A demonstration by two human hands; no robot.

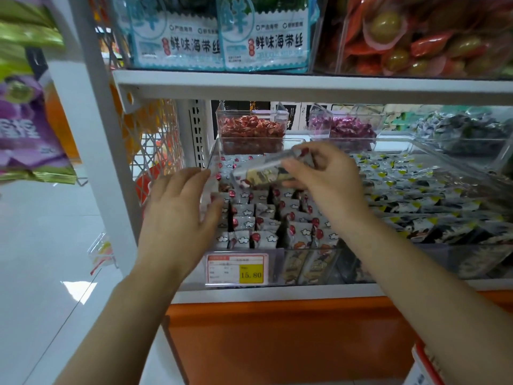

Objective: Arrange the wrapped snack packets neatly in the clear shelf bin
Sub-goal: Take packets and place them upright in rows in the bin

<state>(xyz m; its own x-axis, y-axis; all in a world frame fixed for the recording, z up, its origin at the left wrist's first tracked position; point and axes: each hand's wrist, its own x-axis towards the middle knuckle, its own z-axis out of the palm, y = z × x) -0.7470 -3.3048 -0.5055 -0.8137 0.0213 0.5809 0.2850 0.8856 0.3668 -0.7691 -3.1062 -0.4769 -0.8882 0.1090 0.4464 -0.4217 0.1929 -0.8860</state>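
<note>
Packet (266, 172) in right hand (324, 176), long axis left-right

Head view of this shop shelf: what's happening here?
A person is tidying small wrapped snack packets in a clear bin on the shelf. The right hand pinches a packet above the bin, not yet set down. The left hand lies open against the bin's left wall. Below, the packets mostly stand in rows, and a price tag reading 15.80 hangs on the front.
</note>
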